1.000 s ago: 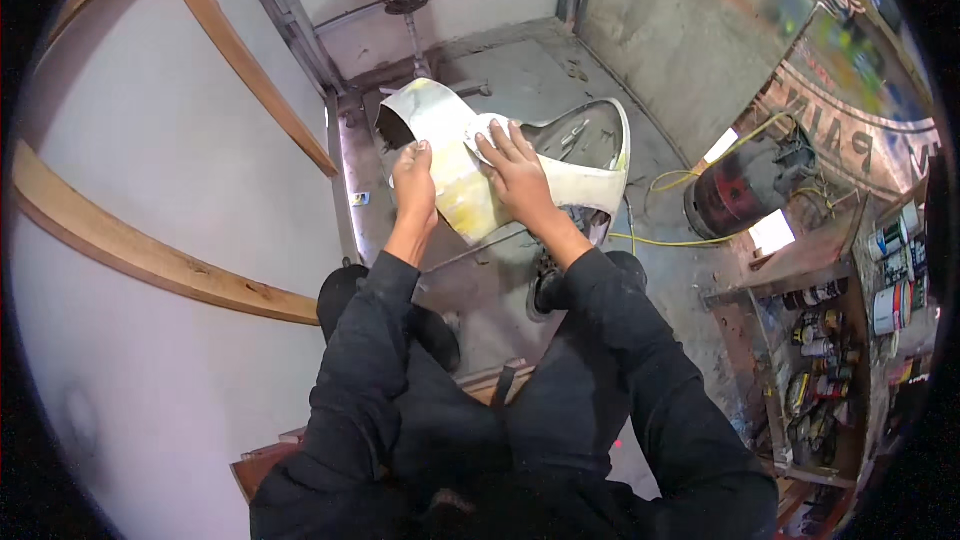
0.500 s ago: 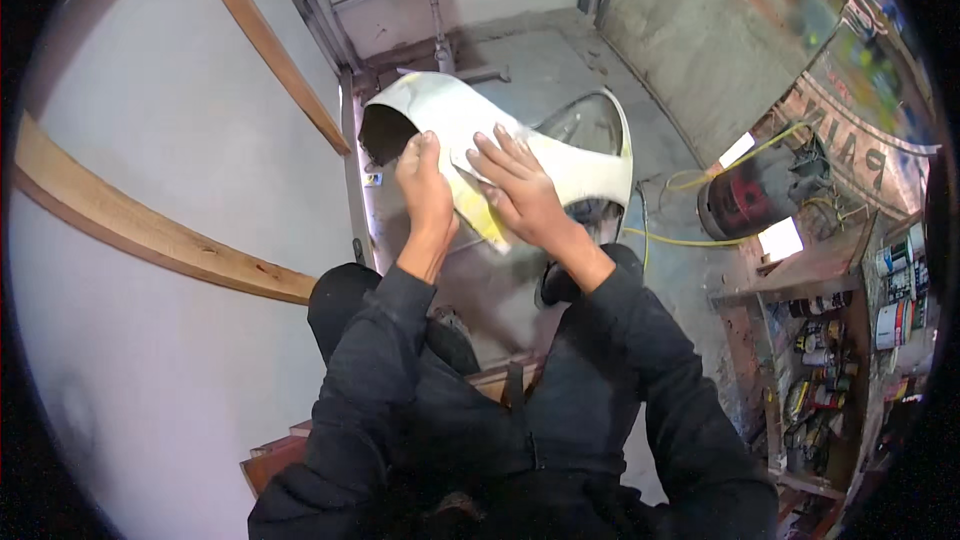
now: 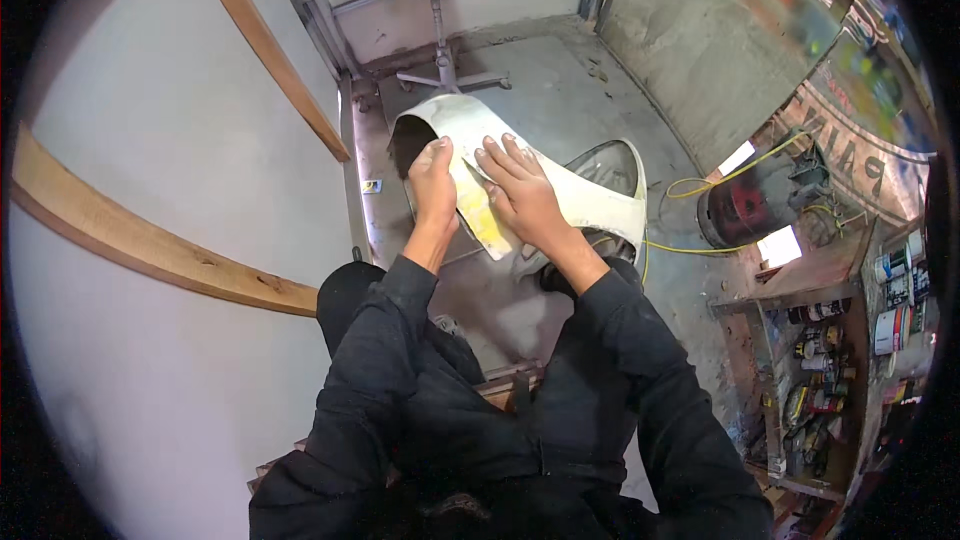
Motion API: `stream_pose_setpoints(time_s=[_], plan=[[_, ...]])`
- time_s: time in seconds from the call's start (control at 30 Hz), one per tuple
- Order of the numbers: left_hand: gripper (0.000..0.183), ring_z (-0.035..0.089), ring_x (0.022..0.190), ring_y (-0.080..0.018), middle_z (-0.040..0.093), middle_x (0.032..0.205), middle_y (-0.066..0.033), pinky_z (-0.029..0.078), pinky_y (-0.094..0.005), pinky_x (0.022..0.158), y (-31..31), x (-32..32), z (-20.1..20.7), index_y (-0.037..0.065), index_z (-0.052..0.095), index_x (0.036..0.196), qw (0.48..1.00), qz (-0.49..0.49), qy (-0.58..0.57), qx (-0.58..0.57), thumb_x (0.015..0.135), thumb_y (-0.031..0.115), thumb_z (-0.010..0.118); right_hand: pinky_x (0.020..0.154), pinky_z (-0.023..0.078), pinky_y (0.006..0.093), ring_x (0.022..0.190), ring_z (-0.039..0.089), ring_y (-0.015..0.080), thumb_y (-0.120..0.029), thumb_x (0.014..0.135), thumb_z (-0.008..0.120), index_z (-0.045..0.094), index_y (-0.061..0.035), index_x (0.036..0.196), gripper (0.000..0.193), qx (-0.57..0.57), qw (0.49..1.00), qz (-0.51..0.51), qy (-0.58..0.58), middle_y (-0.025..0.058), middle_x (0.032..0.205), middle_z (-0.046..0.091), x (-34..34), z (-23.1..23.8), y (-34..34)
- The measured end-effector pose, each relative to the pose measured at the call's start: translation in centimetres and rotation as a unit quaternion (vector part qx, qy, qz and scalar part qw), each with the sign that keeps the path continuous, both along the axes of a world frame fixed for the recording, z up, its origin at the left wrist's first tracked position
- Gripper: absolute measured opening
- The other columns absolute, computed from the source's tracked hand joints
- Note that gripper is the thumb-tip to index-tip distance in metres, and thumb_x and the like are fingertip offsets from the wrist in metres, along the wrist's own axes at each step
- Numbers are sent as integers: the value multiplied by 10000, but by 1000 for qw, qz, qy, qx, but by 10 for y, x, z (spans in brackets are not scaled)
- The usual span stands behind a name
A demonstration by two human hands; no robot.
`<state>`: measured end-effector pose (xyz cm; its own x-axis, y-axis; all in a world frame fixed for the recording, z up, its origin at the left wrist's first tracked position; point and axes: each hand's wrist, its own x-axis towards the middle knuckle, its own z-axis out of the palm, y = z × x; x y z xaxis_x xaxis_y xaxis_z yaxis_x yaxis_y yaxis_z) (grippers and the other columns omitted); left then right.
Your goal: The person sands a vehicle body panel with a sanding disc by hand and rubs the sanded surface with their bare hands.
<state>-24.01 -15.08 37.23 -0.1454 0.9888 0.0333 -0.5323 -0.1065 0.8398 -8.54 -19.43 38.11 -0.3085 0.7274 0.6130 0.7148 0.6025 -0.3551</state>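
Observation:
Before me is a white, curved vehicle body panel (image 3: 590,202) with yellow patches and rounded cut-outs at both ends. My left hand (image 3: 433,183) grips its near left edge, thumb on top and fingers curled round it. Flat on the middle of the panel lies my right hand (image 3: 522,183), its fingers stretched out and pointing up and left. Whether a thin sheet lies beneath that palm, I cannot tell. A narrow yellow-and-white flap (image 3: 485,223) of the panel runs down between my wrists, above my knees.
Wooden strips (image 3: 170,252) cross the white wall on my left. At the far side stands a wheeled metal stand (image 3: 443,60). A dark red tank (image 3: 742,202) with a yellow hose (image 3: 690,245) is on the right, beside a shelf (image 3: 785,290) of cans and bottles.
The panel has shifted slightly right and toward me in the picture. My left hand still grips the edge, and my right hand remains flat on the surface.

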Motion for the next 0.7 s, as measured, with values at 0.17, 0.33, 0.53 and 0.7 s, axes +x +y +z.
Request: stream_pose_setpoints(time_s=[0.17,0.33,0.53,0.7], plan=[[252,612,923,-114,674,1016,-50,480,-277,837,-2,-9,8,-23,645,1080,998,-17,67,4,1042,202,538,1139,328,579,1444,374,416,-175,930,577,524,-112,1447,524,-5,998,45,-37,127,1557,442,-1,-5,-11],[316,602,947,-119,668,1046,-80,471,-275,852,-5,-23,23,-57,611,1145,993,-16,115,7,1054,230,515,1130,332,583,1414,428,397,-169,933,564,543,-43,1411,495,-7,997,-74,4,177,1518,479,10,-12,9],[317,567,943,-114,651,1032,-80,455,-281,848,-15,-23,10,-62,604,1138,975,13,218,30,1059,229,508,1120,337,589,1409,431,399,-189,942,559,558,-35,1390,474,-29,998,47,-32,164,1504,499,-17,1,-5],[346,534,941,-131,631,1002,-70,438,-302,855,-9,-8,-1,-65,603,1082,979,3,200,46,1060,269,517,1137,332,560,1440,393,402,-147,927,566,547,-63,1421,501,-24,999,-19,-12,147,1520,488,-15,-18,-5]])
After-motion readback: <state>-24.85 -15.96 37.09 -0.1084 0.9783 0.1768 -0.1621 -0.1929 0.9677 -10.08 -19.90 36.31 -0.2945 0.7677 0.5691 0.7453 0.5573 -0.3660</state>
